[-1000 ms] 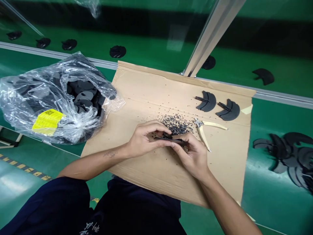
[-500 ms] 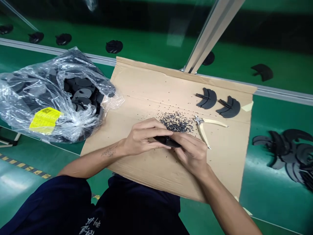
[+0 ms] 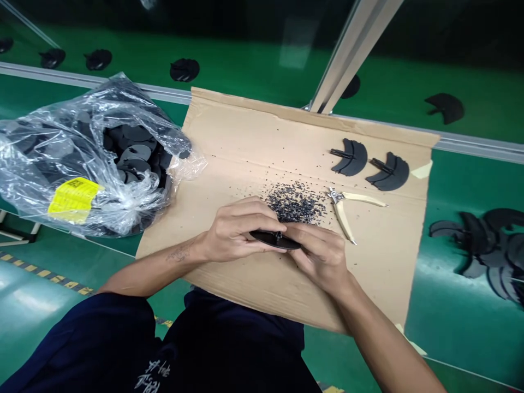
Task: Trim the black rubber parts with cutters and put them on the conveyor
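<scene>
"While you're bent over the work, what have you got?"

"A thin, black, rounded, plastic-looking part (image 3: pixel 275 240), nearly edge-on above the brown cardboard sheet (image 3: pixel 237 131). My left hand (image 3: pixel 237 229) pinches one end, my right hand (image 3: pixel 319 251) the other. Whether it's finished, I can't tell."

"And the rest?"

"Just beyond lies a heap of tiny black flecks (image 3: pixel 295 203), so I'd judge things well under way. Spread cream-handled metal cutters (image 3: pixel 344 221) rest beside it. Farther off lie two curved black pieces with stems (image 3: pixel 354 157). More loose black pieces (image 3: pixel 487 240) are piled on the green table (image 3: pixel 450 338) at right, and a clear plastic bag (image 3: pixel 45 144) at left holds many. Plenty seems left, though I can't say which are done."

"Anything readable?"

"The bag's yellow printed label (image 3: pixel 73 199) is too small to read. The white lettering (image 3: pixel 152 376) on my dark clothing (image 3: pixel 229 349) I can't make out either."
</scene>
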`<state>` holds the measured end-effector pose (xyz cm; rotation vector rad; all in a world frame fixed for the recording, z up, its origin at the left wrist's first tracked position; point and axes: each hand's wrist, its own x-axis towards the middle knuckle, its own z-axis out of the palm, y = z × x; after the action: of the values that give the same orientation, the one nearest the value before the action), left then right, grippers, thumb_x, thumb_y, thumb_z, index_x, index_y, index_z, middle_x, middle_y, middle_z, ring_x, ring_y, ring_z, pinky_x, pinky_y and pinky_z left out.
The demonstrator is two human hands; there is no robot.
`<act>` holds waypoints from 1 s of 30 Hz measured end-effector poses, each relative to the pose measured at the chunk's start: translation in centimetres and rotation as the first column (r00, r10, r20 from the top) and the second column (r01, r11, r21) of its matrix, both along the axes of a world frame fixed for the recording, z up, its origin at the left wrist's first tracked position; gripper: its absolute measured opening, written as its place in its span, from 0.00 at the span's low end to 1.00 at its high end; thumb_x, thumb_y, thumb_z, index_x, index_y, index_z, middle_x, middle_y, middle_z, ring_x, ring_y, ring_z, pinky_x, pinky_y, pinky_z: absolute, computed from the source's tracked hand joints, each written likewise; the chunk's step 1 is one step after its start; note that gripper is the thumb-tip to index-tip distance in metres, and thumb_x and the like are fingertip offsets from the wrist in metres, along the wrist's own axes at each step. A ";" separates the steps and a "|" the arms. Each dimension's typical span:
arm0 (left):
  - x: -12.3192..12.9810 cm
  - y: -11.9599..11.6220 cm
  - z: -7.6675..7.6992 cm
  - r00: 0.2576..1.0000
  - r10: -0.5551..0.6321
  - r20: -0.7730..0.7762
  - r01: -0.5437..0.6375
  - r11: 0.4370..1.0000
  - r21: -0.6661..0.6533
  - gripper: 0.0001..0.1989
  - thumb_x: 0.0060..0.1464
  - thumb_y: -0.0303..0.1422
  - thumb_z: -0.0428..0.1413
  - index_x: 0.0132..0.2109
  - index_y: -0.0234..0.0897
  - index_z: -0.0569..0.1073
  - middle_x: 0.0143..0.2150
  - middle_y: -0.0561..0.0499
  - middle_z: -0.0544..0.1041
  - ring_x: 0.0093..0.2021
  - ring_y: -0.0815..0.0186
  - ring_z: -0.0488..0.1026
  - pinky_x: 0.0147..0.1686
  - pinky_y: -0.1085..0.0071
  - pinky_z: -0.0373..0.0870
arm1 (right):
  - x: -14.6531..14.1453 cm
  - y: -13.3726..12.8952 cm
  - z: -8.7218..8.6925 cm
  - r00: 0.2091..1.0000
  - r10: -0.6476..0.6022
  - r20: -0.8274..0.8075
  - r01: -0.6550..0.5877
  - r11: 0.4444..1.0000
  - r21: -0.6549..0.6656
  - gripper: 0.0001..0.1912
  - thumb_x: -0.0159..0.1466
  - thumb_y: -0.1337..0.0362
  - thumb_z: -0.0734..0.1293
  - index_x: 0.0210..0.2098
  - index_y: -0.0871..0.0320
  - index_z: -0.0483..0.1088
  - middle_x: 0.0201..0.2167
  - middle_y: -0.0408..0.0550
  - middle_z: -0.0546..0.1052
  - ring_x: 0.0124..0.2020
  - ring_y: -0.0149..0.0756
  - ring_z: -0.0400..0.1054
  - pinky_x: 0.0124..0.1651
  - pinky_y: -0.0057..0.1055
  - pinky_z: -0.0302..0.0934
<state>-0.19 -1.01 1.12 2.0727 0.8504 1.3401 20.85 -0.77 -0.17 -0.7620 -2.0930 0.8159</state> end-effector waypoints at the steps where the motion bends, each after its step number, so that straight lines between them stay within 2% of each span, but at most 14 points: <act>1: 0.0 0.0 0.0 1.000 0.002 0.004 -0.002 1.000 -0.013 0.11 0.55 0.35 0.68 0.43 0.37 0.79 0.34 0.50 0.80 0.35 0.68 0.78 0.37 0.69 0.77 | 0.0 0.0 0.1 1.000 0.016 -0.003 -0.016 1.000 -0.021 0.11 0.69 0.70 0.65 0.47 0.57 0.77 0.45 0.53 0.84 0.41 0.37 0.81 0.44 0.30 0.76; 4: -0.1 0.0 0.0 1.000 -0.028 -0.003 0.027 0.998 -0.057 0.10 0.56 0.34 0.67 0.44 0.37 0.78 0.36 0.49 0.80 0.37 0.67 0.78 0.39 0.69 0.77 | 0.2 0.1 0.0 1.000 0.025 0.001 -0.025 0.999 -0.028 0.11 0.69 0.69 0.65 0.48 0.56 0.77 0.44 0.52 0.84 0.40 0.37 0.81 0.43 0.31 0.76; 8: -0.2 0.2 0.0 0.998 -0.052 -0.036 0.050 0.998 -0.046 0.09 0.60 0.31 0.63 0.48 0.38 0.78 0.40 0.47 0.81 0.41 0.65 0.79 0.43 0.66 0.78 | 0.2 0.2 0.0 1.000 -0.013 0.018 0.013 1.000 0.011 0.11 0.68 0.69 0.67 0.48 0.56 0.78 0.42 0.51 0.84 0.40 0.37 0.81 0.43 0.31 0.76; 15: 0.0 0.0 -0.1 0.998 -0.046 -0.033 0.044 0.998 -0.043 0.06 0.58 0.29 0.65 0.41 0.36 0.76 0.36 0.49 0.79 0.37 0.68 0.77 0.39 0.69 0.76 | 0.3 0.2 0.1 0.999 0.039 0.006 -0.039 0.999 -0.038 0.10 0.68 0.70 0.67 0.47 0.57 0.78 0.44 0.52 0.84 0.41 0.37 0.81 0.44 0.30 0.76; 19: 0.1 0.0 -0.1 1.000 -0.027 -0.008 0.027 0.999 -0.035 0.10 0.55 0.30 0.68 0.43 0.36 0.77 0.36 0.49 0.80 0.37 0.68 0.78 0.39 0.70 0.76 | 0.1 0.1 0.0 0.998 0.033 -0.056 -0.037 0.996 -0.077 0.10 0.69 0.69 0.67 0.47 0.57 0.78 0.43 0.52 0.84 0.39 0.36 0.80 0.42 0.30 0.75; 22: 0.2 0.1 -0.2 0.998 -0.054 -0.030 0.051 0.995 -0.086 0.11 0.56 0.33 0.67 0.45 0.36 0.77 0.39 0.48 0.81 0.41 0.66 0.78 0.43 0.67 0.77 | 0.2 0.4 0.3 0.995 0.053 -0.081 -0.063 0.990 -0.123 0.09 0.69 0.69 0.67 0.46 0.58 0.78 0.41 0.52 0.84 0.39 0.35 0.80 0.41 0.28 0.75; 24: 0.1 0.1 -0.3 0.998 -0.052 -0.039 0.046 0.991 -0.123 0.09 0.59 0.33 0.64 0.47 0.37 0.78 0.42 0.47 0.82 0.44 0.65 0.79 0.46 0.66 0.78 | 0.9 1.0 0.9 0.997 0.073 -0.014 -0.075 0.990 -0.118 0.09 0.68 0.66 0.69 0.47 0.57 0.77 0.43 0.52 0.83 0.43 0.37 0.79 0.46 0.31 0.75; 26: 0.0 0.2 -0.5 0.999 -0.003 -0.034 -0.002 0.989 -0.148 0.09 0.61 0.32 0.63 0.48 0.37 0.78 0.43 0.46 0.82 0.45 0.65 0.79 0.46 0.67 0.78 | 2.4 2.0 1.4 0.991 0.029 0.133 -0.020 0.997 -0.068 0.15 0.66 0.61 0.72 0.52 0.56 0.76 0.49 0.54 0.81 0.50 0.43 0.77 0.55 0.40 0.73; 28: -0.2 0.4 -0.7 0.997 0.065 -0.038 -0.071 0.983 -0.167 0.10 0.60 0.32 0.64 0.49 0.37 0.78 0.42 0.47 0.81 0.44 0.67 0.78 0.45 0.69 0.78 | 4.4 3.1 1.7 0.937 -0.140 0.320 0.135 0.990 0.040 0.24 0.65 0.54 0.72 0.58 0.54 0.73 0.55 0.56 0.78 0.56 0.51 0.73 0.60 0.52 0.68; 30: -0.3 0.5 -0.9 0.992 0.113 -0.050 -0.120 0.979 -0.165 0.10 0.59 0.33 0.65 0.48 0.37 0.79 0.41 0.48 0.81 0.43 0.68 0.78 0.43 0.71 0.78 | 6.4 4.0 1.6 0.817 -0.300 0.493 0.271 0.954 0.130 0.28 0.64 0.48 0.71 0.60 0.53 0.72 0.56 0.59 0.75 0.58 0.59 0.69 0.57 0.60 0.68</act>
<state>-0.49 -0.51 0.19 1.9510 1.0790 1.2431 27.29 3.27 1.43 -1.3429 -2.3552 0.4119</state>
